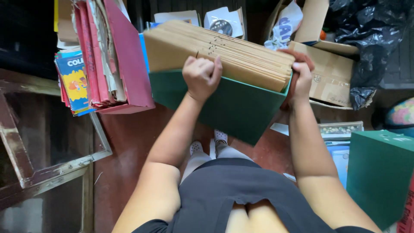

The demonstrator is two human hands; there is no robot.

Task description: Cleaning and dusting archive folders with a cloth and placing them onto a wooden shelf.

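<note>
A green box [224, 105] is held up in front of me, tilted, and packed with several brown paper envelopes [224, 47] standing on edge. My left hand [202, 77] is closed over the box's near rim, its fingers curled onto the envelope tops. At the right end of the stack, my right hand [302, 80] clasps the box's far corner and presses against the envelopes. Below the box my feet in white shoes [209, 146] stand on the red-brown floor.
Red folders and colourful booklets [97, 64] lean at the left beside an old wooden frame [51, 168]. Behind the box lie a disc in a sleeve [222, 26], cardboard boxes [332, 73] and a black plastic bag [371, 39]. Another green box [379, 172] stands at the right.
</note>
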